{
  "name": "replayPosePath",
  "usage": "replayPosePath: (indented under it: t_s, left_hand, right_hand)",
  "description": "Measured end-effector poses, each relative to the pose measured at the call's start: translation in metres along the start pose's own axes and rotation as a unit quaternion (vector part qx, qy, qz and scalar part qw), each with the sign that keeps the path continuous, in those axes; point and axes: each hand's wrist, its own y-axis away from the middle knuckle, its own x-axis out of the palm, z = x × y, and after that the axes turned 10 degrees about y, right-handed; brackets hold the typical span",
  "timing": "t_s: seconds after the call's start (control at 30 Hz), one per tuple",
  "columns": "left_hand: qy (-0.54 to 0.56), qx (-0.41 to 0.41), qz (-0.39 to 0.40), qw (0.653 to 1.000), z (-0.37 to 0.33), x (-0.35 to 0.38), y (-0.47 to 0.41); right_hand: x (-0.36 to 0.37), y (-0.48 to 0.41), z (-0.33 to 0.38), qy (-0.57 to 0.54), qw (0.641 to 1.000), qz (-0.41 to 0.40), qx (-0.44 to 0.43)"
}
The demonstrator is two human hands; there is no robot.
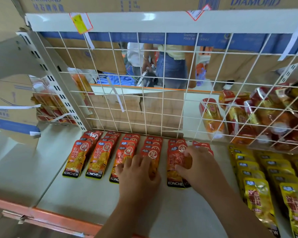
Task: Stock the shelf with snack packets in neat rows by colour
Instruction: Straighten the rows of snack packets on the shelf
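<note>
Several rows of red-orange snack packets (100, 157) lie overlapped on the pale shelf (86, 194), running back to the wire grid. Rows of yellow snack packets (258, 196) fill the shelf's right side. My left hand (136, 176) lies flat with straight fingers on the front packets of the third and fourth red rows. My right hand (198, 165) has curled fingers and thumb on the front red packet (175, 174) of the fifth row; a second packet peeks out beneath it. A short sixth red row (201, 145) sits behind my right hand.
A white wire grid (144, 93) backs the shelf, with cardboard boxes behind it and larger red-gold bags (248, 115) at the right. A person stands beyond the grid. An orange rail (46, 219) edges the shelf front. Cardboard cartons sit overhead and at the left.
</note>
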Motion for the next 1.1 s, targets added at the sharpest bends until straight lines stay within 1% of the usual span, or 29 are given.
replayPosePath:
  t_s: [0.43,0.53,0.63,0.77,0.83,0.93,1.1]
  left_hand:
    - [0.013,0.024,-0.008,1.0,0.002,-0.004,0.002]
    - [0.029,0.058,-0.03,0.997,0.008,-0.006,0.002]
    - [0.041,0.119,-0.043,0.991,0.016,-0.008,0.001]
    - [0.064,0.233,-0.028,0.97,0.029,-0.007,-0.001]
    - [0.072,0.267,-0.016,0.961,0.034,-0.005,-0.002]
    - [0.088,0.279,0.014,0.956,0.036,-0.003,-0.002]
    - [0.11,0.28,0.031,0.953,0.035,-0.005,-0.003]
  right_hand:
    - [0.004,0.001,0.0,-0.006,1.0,-0.005,0.001]
    - [0.007,0.004,0.003,-0.009,1.0,-0.002,0.015]
    - [0.012,0.009,0.007,-0.003,0.999,-0.001,0.042]
    - [0.019,0.018,0.014,0.006,0.997,-0.015,0.08]
    - [0.02,0.02,0.02,0.02,0.994,-0.011,0.11]
    - [0.025,0.023,0.028,0.038,0.986,0.01,0.16]
    - [0.031,0.025,0.044,0.044,0.977,0.002,0.211]
